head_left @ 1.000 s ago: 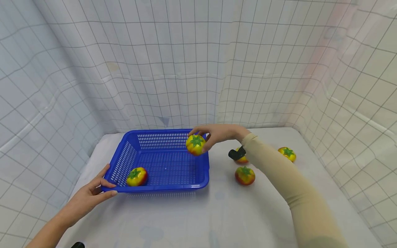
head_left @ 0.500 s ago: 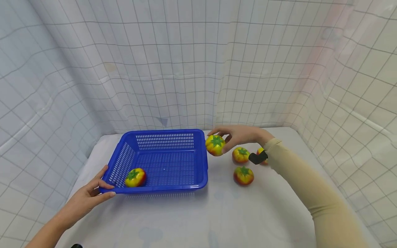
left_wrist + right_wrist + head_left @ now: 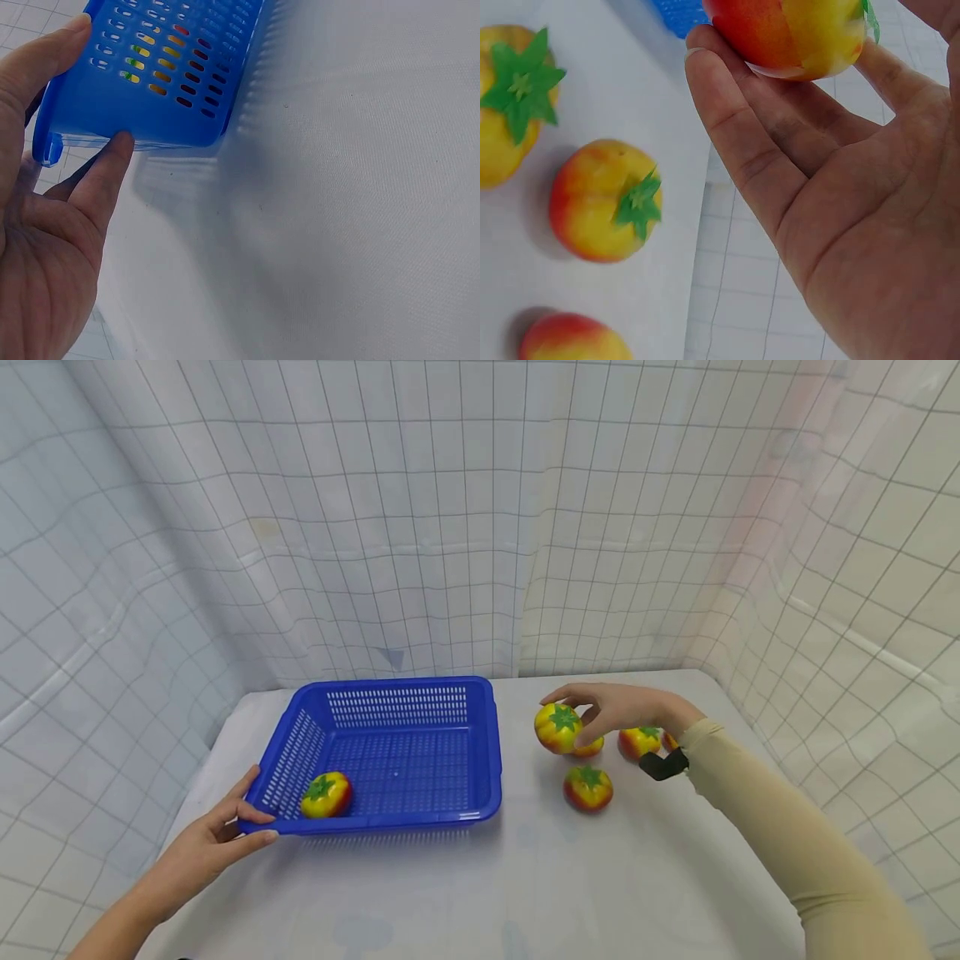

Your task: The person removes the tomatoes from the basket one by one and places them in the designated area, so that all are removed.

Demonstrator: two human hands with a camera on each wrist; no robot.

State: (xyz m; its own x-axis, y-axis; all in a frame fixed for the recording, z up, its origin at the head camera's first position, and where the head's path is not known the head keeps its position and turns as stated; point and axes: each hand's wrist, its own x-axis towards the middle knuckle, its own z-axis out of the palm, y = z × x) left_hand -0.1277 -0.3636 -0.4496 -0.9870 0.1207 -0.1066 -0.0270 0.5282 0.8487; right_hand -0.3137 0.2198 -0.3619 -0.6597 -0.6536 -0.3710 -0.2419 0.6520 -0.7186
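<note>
My right hand [image 3: 626, 706] holds a yellow-and-red tomato-like fruit [image 3: 557, 727] with a green star-shaped top. It is right of the basket and partly overlaps another such fruit [image 3: 589, 748] behind it. In the right wrist view, the held fruit [image 3: 791, 34] sits between the fingertips. At the near left corner of a blue slotted plastic basket [image 3: 375, 822], my left hand [image 3: 213, 839] pinches the rim. The left wrist view has thumb and fingers around that basket corner [image 3: 82, 112]. One similar fruit [image 3: 327, 794] lies inside the basket, at its near left.
More of these fruits lie on the white tabletop [image 3: 450, 893]: a nearer one [image 3: 588, 788], another [image 3: 639, 743] to the right, and one [image 3: 670, 742] mostly hidden behind the right wrist. Grid-patterned white curtain [image 3: 420, 527] encloses the table at the back and sides.
My right hand has carried its fruit rightward, from over the basket's right edge to the fruits on the table. My left hand has stayed at the basket corner.
</note>
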